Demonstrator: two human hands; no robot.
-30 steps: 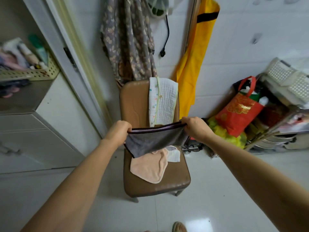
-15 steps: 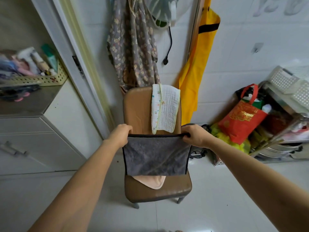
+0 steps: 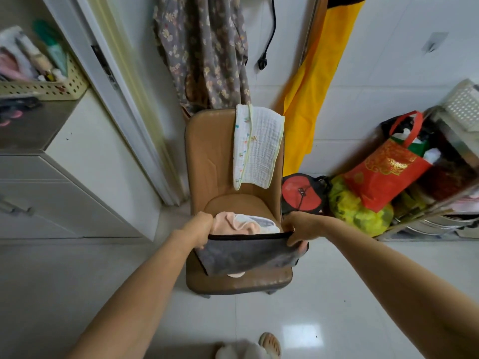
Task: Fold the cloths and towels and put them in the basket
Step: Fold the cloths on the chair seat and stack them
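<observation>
Left hand (image 3: pixel 201 230) and right hand (image 3: pixel 298 229) pinching black-edged grey towel (image 3: pixel 246 255) corners over tan padded chair (image 3: pixel 212 156); uneven fold or slipped corner likely.

The chair (image 3: pixel 207 161) seat's front strip lies bare; behind it a cloth pile (image 3: pixel 241 224) fills the seat. Bags (image 3: pixel 375 177) crowd the right side (floor (image 3: pixel 77 281) left stays open).
</observation>
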